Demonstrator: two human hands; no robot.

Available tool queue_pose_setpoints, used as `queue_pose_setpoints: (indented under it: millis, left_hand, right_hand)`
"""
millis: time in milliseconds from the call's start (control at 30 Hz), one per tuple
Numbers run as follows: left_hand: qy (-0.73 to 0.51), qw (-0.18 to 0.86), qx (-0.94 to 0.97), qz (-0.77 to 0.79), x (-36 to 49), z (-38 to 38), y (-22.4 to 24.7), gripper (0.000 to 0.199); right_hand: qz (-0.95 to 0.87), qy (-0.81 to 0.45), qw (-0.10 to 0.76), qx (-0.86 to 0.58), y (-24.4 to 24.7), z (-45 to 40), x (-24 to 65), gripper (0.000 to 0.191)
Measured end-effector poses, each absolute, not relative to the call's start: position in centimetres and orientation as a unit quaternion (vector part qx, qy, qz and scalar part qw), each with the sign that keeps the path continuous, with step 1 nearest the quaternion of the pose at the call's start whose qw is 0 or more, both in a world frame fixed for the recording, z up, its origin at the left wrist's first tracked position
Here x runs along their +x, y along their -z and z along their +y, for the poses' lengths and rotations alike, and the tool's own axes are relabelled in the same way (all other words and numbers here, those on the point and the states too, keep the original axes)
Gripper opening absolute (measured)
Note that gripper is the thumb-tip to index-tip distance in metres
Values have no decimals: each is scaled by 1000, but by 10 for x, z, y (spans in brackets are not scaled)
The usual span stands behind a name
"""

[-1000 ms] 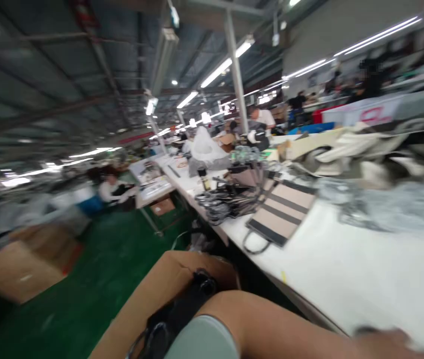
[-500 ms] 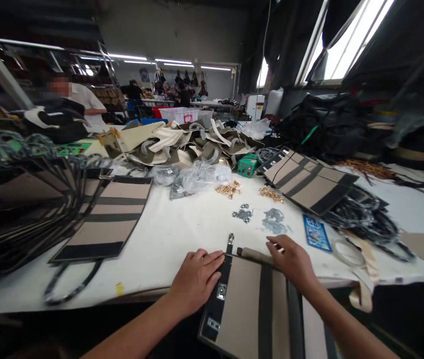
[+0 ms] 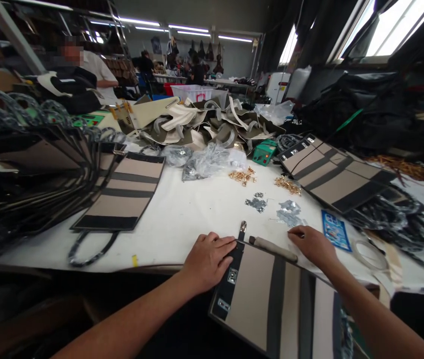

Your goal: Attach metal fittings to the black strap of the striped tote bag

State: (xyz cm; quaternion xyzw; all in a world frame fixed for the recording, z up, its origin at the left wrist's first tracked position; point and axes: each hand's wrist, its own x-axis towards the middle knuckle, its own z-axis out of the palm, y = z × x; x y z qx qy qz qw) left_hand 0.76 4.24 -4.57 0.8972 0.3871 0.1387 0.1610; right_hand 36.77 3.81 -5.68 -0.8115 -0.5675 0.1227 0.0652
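Reading the head camera from afar, I found a flat bag panel [image 3: 260, 304] lying at the near edge of the desk [image 3: 174, 244], its near end running past that edge and out of view. It was taupe, crossed by dark vertical bands, with a wider black band down its left side. That band carried two small metal plates [image 3: 232, 275] and ended at the far end in a metal-tipped tab [image 3: 242, 230]. A rolled beige strap [image 3: 273, 248] lay along the panel's far edge.

My left hand [image 3: 208, 262] rested palm down on the black corner, its fingers flat and open, gripping nothing. My right hand [image 3: 311, 247] sat just beyond the far edge, its fingers [image 3: 294, 232] loosely curved on the desk, holding nothing and near the strap's right end.

Farther out lay heaps of gold rivets [image 3: 242, 175] and grey metal fittings [image 3: 290, 213], with a blue card [image 3: 336, 230] to the right. Finished striped panels [image 3: 125, 192] [image 3: 335, 172] lay left and right. A co-worker [image 3: 95, 75] stood at the far left.
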Motion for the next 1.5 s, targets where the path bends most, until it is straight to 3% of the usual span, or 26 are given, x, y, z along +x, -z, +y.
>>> queue_pose_setpoints:
  millis: [333, 700, 967, 1067, 1233, 1400, 1500]
  left_hand:
    - [-154, 166, 896, 381, 6, 42, 49, 41]
    - [-159, 154, 898, 379, 4, 42, 51, 42]
    - [-152, 154, 900, 377, 5, 42, 50, 41]
    - [-149, 156, 901, 377, 5, 42, 50, 41]
    - [-150, 154, 902, 374, 5, 42, 49, 40]
    - [-149, 148, 903, 376, 5, 42, 47, 41]
    - [-150, 152, 899, 381, 5, 42, 48, 41]
  right_hand:
    - [-577, -175, 12, -798, 40, 58, 376, 19]
    - [-564, -293, 16, -772, 42, 75, 385, 15]
    - [-596, -241, 35, -765, 43, 68, 381, 12]
    - [-611, -225, 55, -757, 41, 62, 378, 19]
    - [-605, -304, 195, -710, 20, 52, 335, 39]
    - [-665, -447, 171, -573, 7, 52, 258, 30]
    - [-702, -442, 140, -541, 14, 56, 235, 24]
